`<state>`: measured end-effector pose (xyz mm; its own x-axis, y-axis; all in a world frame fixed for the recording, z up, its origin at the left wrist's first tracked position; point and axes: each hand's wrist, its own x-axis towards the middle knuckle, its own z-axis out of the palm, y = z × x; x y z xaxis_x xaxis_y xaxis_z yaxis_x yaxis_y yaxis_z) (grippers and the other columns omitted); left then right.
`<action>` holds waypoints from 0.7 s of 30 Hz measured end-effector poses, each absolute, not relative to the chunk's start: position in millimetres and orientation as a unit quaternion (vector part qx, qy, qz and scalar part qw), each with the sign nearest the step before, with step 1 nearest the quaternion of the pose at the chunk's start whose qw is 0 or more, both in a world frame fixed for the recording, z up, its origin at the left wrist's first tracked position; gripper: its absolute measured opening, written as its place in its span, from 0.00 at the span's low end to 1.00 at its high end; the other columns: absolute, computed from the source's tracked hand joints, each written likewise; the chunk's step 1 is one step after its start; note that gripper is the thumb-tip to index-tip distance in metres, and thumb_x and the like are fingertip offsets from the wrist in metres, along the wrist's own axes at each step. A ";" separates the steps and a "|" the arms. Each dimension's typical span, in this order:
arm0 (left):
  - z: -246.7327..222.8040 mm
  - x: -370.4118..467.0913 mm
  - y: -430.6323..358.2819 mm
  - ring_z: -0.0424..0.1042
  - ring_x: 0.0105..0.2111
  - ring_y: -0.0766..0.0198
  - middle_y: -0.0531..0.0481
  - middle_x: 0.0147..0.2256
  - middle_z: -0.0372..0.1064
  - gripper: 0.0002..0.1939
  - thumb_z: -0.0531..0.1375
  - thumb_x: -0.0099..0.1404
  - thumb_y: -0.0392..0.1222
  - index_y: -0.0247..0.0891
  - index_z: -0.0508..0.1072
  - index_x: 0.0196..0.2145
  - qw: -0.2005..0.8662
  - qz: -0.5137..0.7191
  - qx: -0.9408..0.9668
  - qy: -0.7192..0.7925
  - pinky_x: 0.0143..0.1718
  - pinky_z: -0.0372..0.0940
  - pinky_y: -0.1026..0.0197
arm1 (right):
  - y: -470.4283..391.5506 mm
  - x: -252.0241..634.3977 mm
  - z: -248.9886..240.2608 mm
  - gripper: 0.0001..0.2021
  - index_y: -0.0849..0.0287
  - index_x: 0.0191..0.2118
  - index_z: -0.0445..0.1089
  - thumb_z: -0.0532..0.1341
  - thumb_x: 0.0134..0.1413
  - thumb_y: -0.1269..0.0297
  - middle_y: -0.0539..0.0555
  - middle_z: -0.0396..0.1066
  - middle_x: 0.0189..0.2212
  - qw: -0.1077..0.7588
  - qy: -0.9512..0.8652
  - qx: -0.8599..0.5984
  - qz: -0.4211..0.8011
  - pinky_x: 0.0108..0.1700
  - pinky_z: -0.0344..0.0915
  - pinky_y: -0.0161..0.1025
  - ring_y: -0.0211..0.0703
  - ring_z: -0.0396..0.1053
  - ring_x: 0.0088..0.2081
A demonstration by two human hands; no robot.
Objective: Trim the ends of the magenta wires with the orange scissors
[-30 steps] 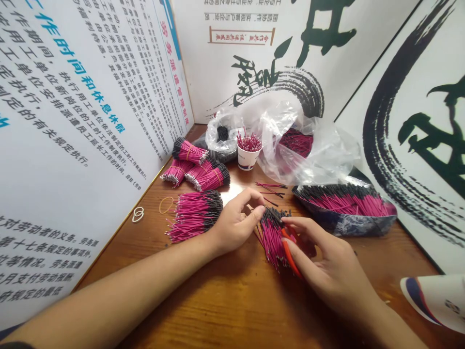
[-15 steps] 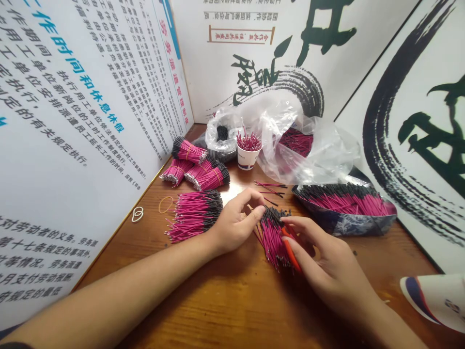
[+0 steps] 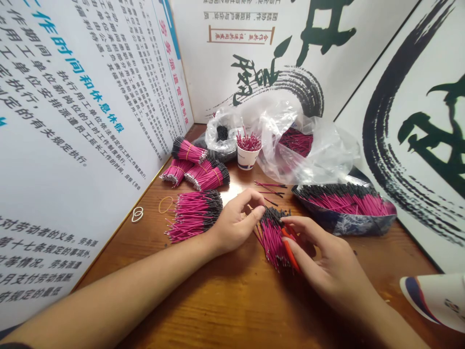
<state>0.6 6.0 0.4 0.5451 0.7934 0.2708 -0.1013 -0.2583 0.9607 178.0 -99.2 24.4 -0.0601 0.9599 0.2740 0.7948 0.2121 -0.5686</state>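
My right hand is closed around red-handled pliers, whose dark jaws point up and left toward my left hand. My left hand has thumb and forefinger pinched together at the jaw tips; what lies in the pinch is too small to make out. Beneath the pliers is a loose pile of magenta wires with black ends. Left of my left hand lies a wider stack of the same wires, black ends to the right. A few single wires lie behind my left hand.
Rubber-banded wire bundles stand at the back left beside a paper cup full of wires. Plastic bags sit behind. At right are a dark tray of wires and a tipped paper cup. Printed panels enclose the table.
Almost nothing differs. The pliers' handles look slightly shifted in my right hand; my left hand stays in place.
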 end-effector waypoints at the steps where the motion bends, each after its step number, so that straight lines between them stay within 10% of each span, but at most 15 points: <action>1: 0.3 0.5 6.0 0.62 0.29 0.67 0.53 0.31 0.61 0.05 0.56 0.67 0.41 0.37 0.65 0.35 0.554 0.403 0.683 0.254 0.32 0.59 0.63 | -99.5 178.1 24.8 0.11 0.55 0.50 0.68 0.57 0.63 0.64 0.51 0.77 0.33 0.303 -0.715 -0.615 0.136 0.32 0.70 0.36 0.41 0.73 0.28; 21: -0.3 1.6 6.3 0.62 0.30 0.66 0.52 0.32 0.61 0.06 0.57 0.67 0.42 0.36 0.66 0.36 0.566 0.408 0.672 0.248 0.33 0.58 0.62 | -99.3 177.2 22.5 0.12 0.55 0.50 0.68 0.58 0.62 0.64 0.50 0.75 0.30 0.311 -0.714 -0.617 0.117 0.30 0.69 0.35 0.39 0.71 0.25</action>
<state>1.6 6.3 -0.3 0.5433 0.7960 0.2668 -0.1287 -0.2351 0.9634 177.2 -99.3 22.5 -0.0461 0.9530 0.2995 0.8079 0.2119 -0.5499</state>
